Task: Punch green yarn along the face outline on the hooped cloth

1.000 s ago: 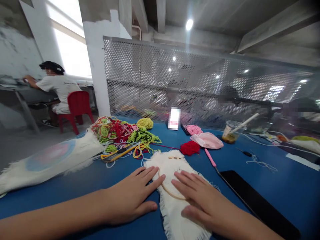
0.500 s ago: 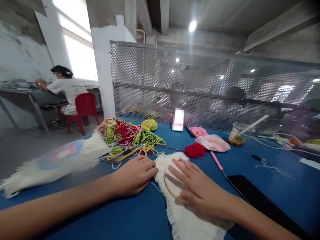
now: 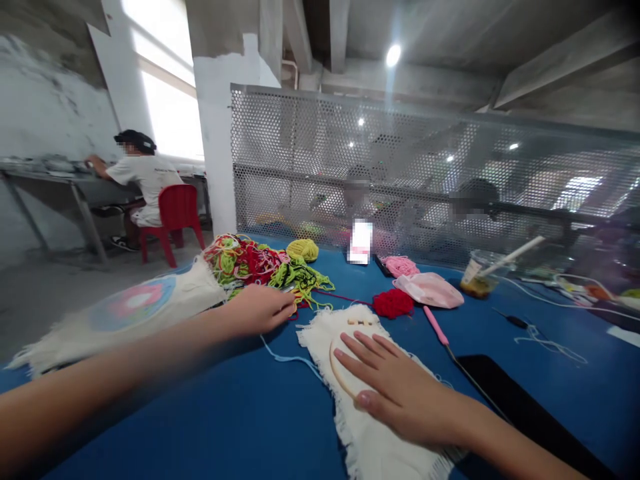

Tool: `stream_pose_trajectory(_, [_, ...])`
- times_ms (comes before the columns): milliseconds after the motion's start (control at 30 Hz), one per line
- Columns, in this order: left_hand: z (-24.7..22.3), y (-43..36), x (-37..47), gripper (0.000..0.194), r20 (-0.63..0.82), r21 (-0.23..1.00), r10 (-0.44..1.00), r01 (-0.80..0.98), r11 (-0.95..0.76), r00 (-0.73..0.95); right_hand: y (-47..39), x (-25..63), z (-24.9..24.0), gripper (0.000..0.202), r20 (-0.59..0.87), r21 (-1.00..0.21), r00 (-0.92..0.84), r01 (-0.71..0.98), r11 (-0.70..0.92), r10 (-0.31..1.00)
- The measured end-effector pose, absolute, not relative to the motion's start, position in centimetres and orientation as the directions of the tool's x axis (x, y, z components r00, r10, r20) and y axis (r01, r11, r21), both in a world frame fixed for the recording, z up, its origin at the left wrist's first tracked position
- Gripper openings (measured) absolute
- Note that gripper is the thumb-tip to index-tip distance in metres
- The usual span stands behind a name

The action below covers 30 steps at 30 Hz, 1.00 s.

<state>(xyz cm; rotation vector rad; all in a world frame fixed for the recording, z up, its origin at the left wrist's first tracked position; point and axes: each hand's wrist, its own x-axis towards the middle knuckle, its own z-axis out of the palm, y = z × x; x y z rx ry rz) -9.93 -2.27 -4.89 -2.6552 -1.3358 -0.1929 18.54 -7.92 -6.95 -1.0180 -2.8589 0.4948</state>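
A frayed white cloth point(image 3: 367, 443) with a round wooden hoop point(image 3: 336, 373) lies on the blue table. My right hand point(image 3: 385, 380) rests flat on it, fingers spread over the hoop. My left hand point(image 3: 260, 309) is at the near edge of a tangled heap of red, green and pink yarn point(image 3: 245, 260); its fingers bend down over the scissors or cutter there, and what they hold, if anything, is hidden. A light blue strand point(image 3: 287, 359) runs from near the left hand to the cloth. A red yarn ball point(image 3: 393, 303) sits beyond the cloth.
Another cloth with a pink and blue ring point(image 3: 135, 303) lies left. Yellow yarn point(image 3: 303, 250), a lit phone point(image 3: 360, 241), a pink bag point(image 3: 430, 290), a cup point(image 3: 477, 277) and a pink-handled tool point(image 3: 436, 325) stand or lie behind and right. A person point(image 3: 145, 173) sits far left.
My left hand has moved away from the cloth's upper left edge, left and up to the yarn heap. My right hand stays on the hoop. The view has shifted slightly.
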Motion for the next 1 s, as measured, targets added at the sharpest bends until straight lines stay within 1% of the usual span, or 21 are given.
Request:
stream_pose_trajectory(100, [-4.7,-0.5,-9.9,0.021,0.234,-0.093,0.796,0.828,-0.553,0.558,-8.1,18.5,-6.9,0.053,-0.053,-0.323,-0.78,0.604,0.729,0.623])
stream_pose_trajectory(200, [-5.3,0.7,-9.6,0.015,0.243,-0.08,0.78,0.813,-0.576,0.577,-8.5,18.7,-6.6,0.054,-0.07,-0.313,-0.785,0.604,0.733,0.616])
stream_pose_trajectory(300, [-5.5,0.9,-9.2,0.015,0.276,-0.033,0.76,0.796,-0.605,0.589,-8.9,18.9,-6.3,0.054,-0.084,-0.301,-0.787,0.605,0.737,0.612])
stream_pose_trajectory(400, [-4.5,0.6,-9.0,0.018,0.337,0.053,0.75,0.784,-0.619,0.569,-9.4,19.1,-6.1,0.053,-0.076,-0.314,-0.789,0.599,0.737,0.609])
stream_pose_trajectory(533, [-2.2,0.6,-8.5,0.022,0.432,0.235,0.759,0.752,-0.616,0.487,-10.3,19.0,-5.9,0.053,-0.033,-0.384,-0.792,0.574,0.724,0.61])
stream_pose_trajectory(600, [-1.0,0.9,-8.3,0.026,0.48,0.337,0.765,0.715,-0.613,0.429,-10.5,19.2,-5.8,0.046,0.02,-0.439,-0.779,0.556,0.706,0.627])
stream_pose_trajectory(633, [-0.4,1.1,-8.2,0.027,0.509,0.414,0.769,0.674,-0.612,0.385,-10.3,19.6,-5.6,0.042,0.064,-0.468,-0.753,0.557,0.686,0.655])
stream_pose_trajectory(667, [0.1,1.2,-8.1,0.027,0.537,0.506,0.778,0.614,-0.606,0.326,-9.8,20.2,-5.4,0.037,0.117,-0.49,-0.706,0.57,0.659,0.698])
stream_pose_trajectory(700, [0.6,1.4,-8.1,0.025,0.55,0.632,0.799,0.503,-0.589,0.245,-9.1,21.1,-5.2,0.035,0.173,-0.505,-0.636,0.598,0.622,0.752])
stream_pose_trajectory(733, [1.1,1.5,-8.1,0.023,0.541,0.717,0.821,0.41,-0.565,0.185,-8.1,22.2,-5.1,0.034,0.23,-0.504,-0.523,0.657,0.56,0.821])
stream_pose_trajectory(767, [1.4,1.7,-8.1,0.021,0.521,0.762,0.839,0.358,-0.539,0.154,-6.9,23.6,-5.0,0.034,0.263,-0.466,-0.424,0.731,0.499,0.867])
stream_pose_trajectory(800, [1.6,1.7,-8.1,0.019,0.502,0.777,0.851,0.35,-0.523,0.157,-5.6,25.1,-5.0,0.035,0.263,-0.412,-0.323,0.815,0.408,0.909])
stream_pose_trajectory(867, [1.4,1.6,-8.0,0.017,0.469,0.751,0.857,0.415,-0.513,0.211,-3.0,28.2,-5.6,0.036,0.141,-0.281,-0.09,0.951,0.127,0.986])
stream_pose_trajectory(900, [1.0,1.4,-7.8,0.016,0.456,0.717,0.853,0.462,-0.522,0.256,-1.8,29.6,-6.0,0.038,0.102,-0.255,-0.031,0.965,0.057,0.994])
stream_pose_trajectory(933, [0.4,1.0,-7.6,0.016,0.441,0.675,0.844,0.507,-0.535,0.305,-0.9,30.7,-6.6,0.04,0.063,-0.246,-0.009,0.969,0.024,0.998])
stream_pose_trajectory(1000, [-1.1,-0.2,-6.7,0.017,0.404,0.516,0.799,0.611,-0.601,0.445,0.4,32.1,-7.6,0.038,-0.005,-0.251,0.0,0.968,-0.002,1.0])
